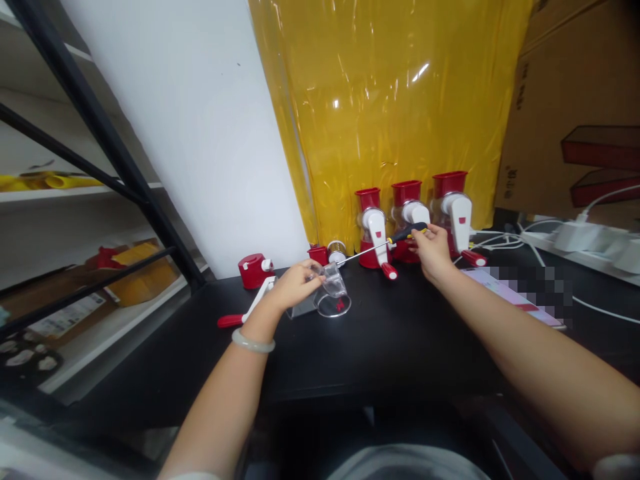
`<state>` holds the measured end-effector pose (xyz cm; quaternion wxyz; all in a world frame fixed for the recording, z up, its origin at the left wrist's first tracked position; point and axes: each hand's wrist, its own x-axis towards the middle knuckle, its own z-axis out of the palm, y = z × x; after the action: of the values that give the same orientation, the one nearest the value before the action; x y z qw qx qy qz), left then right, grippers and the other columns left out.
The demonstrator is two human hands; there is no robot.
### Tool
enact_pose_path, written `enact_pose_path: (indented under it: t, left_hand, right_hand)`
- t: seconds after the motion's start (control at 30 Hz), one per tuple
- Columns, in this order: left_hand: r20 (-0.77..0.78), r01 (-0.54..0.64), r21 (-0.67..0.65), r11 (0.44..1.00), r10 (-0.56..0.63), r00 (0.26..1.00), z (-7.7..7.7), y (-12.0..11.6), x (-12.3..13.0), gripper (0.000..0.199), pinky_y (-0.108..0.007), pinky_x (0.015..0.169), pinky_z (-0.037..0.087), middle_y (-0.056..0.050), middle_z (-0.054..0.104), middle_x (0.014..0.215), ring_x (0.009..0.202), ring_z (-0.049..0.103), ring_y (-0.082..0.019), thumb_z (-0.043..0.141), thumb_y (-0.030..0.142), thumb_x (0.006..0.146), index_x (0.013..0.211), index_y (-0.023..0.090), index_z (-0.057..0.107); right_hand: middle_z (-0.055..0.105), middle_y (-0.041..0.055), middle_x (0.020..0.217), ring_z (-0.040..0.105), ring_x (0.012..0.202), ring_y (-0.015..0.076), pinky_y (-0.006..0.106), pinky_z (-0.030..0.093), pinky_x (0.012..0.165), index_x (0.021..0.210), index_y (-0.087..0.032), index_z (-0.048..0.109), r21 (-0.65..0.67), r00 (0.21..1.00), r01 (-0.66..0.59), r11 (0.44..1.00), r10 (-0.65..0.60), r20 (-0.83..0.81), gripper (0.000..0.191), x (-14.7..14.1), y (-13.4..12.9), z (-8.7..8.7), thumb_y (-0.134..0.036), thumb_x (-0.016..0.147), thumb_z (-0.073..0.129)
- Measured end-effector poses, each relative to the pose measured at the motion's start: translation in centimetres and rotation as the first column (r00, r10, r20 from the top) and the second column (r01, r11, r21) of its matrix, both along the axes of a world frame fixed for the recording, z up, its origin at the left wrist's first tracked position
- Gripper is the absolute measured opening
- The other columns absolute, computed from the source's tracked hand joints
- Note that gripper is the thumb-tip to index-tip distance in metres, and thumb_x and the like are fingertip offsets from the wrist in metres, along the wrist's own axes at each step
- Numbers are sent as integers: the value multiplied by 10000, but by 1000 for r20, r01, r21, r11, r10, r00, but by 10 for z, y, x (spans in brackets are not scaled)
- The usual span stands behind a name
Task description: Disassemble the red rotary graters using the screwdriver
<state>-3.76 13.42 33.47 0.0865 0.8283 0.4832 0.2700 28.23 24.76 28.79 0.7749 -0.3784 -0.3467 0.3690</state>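
Observation:
My left hand (299,283) holds a clear plastic part (333,283) with a round ring-like end low over the black table. In my right hand (431,248) is the dark handle of a screwdriver (367,251), its long metal shaft pointing left with the tip at the clear part. Left of my left hand lies a red piece (253,271), and near it a white crank (259,299) with a red grip. Behind the clear part are a small red piece (317,254) and a metal drum (337,251).
Three red and white hand-crank graters (370,230) stand at the back against a yellow sheet (395,120). To the right are a lit tablet (505,293), white cables and a power strip (590,253). A black-framed shelf (100,127) rises at the left; a cardboard box (550,87) is back right.

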Motion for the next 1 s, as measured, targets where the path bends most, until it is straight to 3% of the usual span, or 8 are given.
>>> enact_pose_path:
  t: [0.37,0.63,1.0]
  left_hand:
    - [-1,-3,11,1000,3,1000,0,0,0,410,-384,855,535,-111,705,1132,905,669,-224,565,431,924,613,174,638]
    - [-13,6,9,1000,-6,1000,0,0,-1,416,-398,853,525,-105,701,1146,900,672,-220,550,428,932,617,173,641]
    - [-12,-5,5,1000,5,1000,0,0,0,397,-395,880,541,-101,705,1150,937,672,-231,556,430,929,637,178,653]
  right_hand:
    - [654,-23,939,696,748,127,182,539,500,1072,-276,450,-13,997,-73,997,73,-1,368,-1,-7,7,-216,775,658]
    - [627,-38,891,661,690,131,208,532,491,1034,-282,433,-2,999,-36,999,36,26,486,-2,-3,2,-393,733,798]
    - [681,8,1013,719,830,163,218,558,535,1058,-266,466,-5,999,-26,1000,27,28,411,-1,-4,2,-256,750,739]
